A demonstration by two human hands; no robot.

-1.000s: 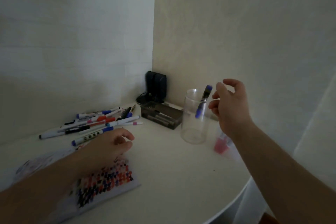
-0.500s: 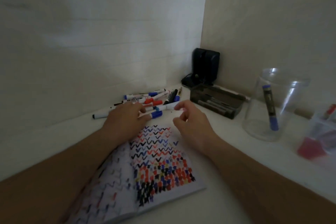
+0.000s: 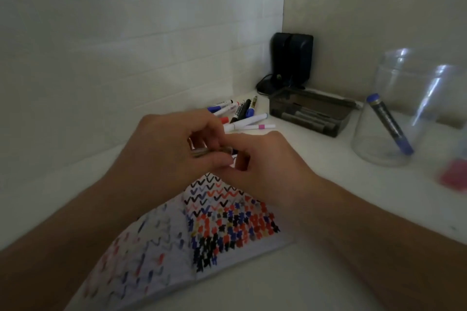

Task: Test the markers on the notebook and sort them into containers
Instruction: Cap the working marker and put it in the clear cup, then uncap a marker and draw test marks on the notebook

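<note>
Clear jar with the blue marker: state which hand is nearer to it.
Right. The right hand is nearer the clear jar, which stands off to its right; the left hand is farther left, both meeting over the notebook.

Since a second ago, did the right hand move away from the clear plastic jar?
Yes. The right hand left the clear plastic jar and moved left, over the notebook, where it meets the left hand on a marker.

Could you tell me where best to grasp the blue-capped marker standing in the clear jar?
Probably pinch the blue-capped marker by its upper end, reaching down through the open mouth of the clear jar. It leans with that end highest, its lower tip on the floor.
</note>
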